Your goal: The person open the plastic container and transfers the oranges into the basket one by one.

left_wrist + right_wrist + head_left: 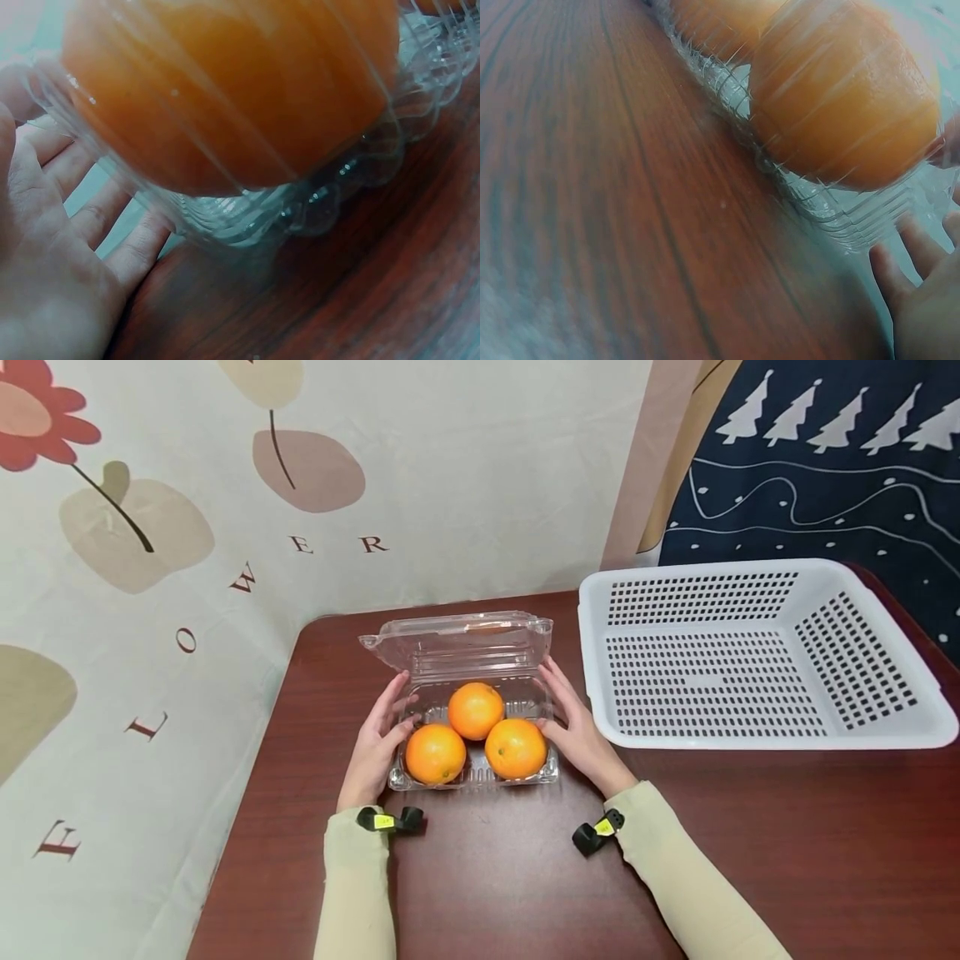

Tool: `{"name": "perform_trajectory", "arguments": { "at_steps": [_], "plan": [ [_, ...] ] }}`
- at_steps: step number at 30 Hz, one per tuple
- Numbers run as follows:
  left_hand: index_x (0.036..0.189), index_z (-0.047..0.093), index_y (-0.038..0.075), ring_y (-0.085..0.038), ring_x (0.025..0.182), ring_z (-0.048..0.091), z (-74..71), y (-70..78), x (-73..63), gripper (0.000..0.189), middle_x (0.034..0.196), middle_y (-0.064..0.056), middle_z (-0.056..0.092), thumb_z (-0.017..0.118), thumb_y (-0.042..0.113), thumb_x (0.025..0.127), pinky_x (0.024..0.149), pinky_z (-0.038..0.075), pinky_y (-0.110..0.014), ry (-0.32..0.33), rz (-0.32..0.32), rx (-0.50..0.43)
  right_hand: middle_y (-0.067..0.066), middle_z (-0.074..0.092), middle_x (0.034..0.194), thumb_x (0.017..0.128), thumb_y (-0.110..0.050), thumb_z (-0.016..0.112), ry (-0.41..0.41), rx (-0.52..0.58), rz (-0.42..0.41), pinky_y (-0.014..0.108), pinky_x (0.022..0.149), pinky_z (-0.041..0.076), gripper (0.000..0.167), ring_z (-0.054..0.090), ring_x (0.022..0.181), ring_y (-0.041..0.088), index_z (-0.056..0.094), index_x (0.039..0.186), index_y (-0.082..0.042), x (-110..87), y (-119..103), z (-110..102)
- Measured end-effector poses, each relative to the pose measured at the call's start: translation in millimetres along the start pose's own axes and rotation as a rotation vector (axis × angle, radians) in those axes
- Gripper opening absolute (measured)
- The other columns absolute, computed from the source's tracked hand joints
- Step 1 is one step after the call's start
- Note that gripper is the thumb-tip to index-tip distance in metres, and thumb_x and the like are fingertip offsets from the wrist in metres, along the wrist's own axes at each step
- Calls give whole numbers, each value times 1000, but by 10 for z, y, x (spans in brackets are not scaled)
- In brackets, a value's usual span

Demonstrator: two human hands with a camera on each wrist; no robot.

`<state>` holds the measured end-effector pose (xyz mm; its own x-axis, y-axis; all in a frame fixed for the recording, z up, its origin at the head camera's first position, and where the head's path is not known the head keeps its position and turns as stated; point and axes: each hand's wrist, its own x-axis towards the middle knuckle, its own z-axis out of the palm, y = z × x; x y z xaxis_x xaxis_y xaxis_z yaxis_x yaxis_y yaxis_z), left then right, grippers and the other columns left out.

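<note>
A clear plastic clamshell box (480, 781) sits on the table with its hinged lid (472, 647) raised at the back. Three oranges lie in it: a rear orange (476, 710), a left orange (436, 754) and a right orange (516, 748). My left hand (373, 750) is at the box's left side, its thumb by the rim near the left orange. In the left wrist view, its fingers (94, 217) extend along the clear wall. On the opposite side, my right hand (581, 735) has its thumb beside the right orange. Its fingers (922, 251) are spread by the wall.
A large white perforated basket (712, 742) stands to the right of the box on the dark red wooden table (480, 877). Behind the table hangs a pale printed cloth (480, 485), with a dark blue cloth (795, 518) at the far right.
</note>
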<state>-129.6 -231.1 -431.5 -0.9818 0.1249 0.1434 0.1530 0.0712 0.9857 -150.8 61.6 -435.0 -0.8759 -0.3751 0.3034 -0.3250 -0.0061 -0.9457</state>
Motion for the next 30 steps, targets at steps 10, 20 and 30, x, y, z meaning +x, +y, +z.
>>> {"name": "perform_trajectory", "arguments": {
  "at_steps": [10,20,30],
  "plan": [
    [142,24,17,-30,124,31,-5,0,-7,65,145,1,25,42,-11,87,98,35,-41,-1,-1,6,3,6,149,78,14,46,-6,-3,6,49,99,30,69,28,129,29,21,141,-2,-4,4,-3],
    [142,26,16,-34,123,31,0,15,-8,65,144,1,26,41,-13,85,96,37,-40,-3,6,-11,3,5,149,77,13,45,-14,-29,17,52,97,31,69,30,128,29,25,141,-5,-17,-21,-14],
    [141,27,19,-33,123,32,-45,-99,11,65,144,2,26,44,-10,86,95,39,-38,-3,18,-19,2,5,149,77,13,45,-10,-18,32,51,100,27,72,29,128,28,20,142,-6,-15,-28,-5]
  ]
}}
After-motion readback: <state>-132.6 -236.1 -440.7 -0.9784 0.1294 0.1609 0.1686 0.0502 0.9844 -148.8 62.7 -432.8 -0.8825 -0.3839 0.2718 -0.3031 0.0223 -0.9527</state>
